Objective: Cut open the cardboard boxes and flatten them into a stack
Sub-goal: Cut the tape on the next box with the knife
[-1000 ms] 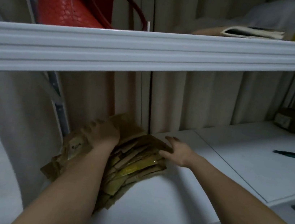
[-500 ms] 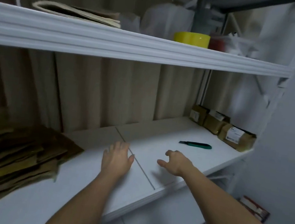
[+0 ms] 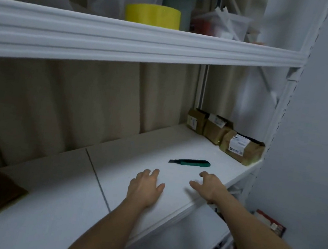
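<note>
On shelf (image 3: 124,161): three boxes (image 3: 217,129), one cutter (image 3: 190,162).

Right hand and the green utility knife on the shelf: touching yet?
Apart. The head view shows a strip of bare white shelf between the right hand fingertips and the green utility knife, which lies flat beyond them.

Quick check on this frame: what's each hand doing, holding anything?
Left hand: open, fingers spread over the shelf, holding nothing.
Right hand: open, fingers loosely spread, holding nothing; the green cutter lies untouched beyond it.
</note>
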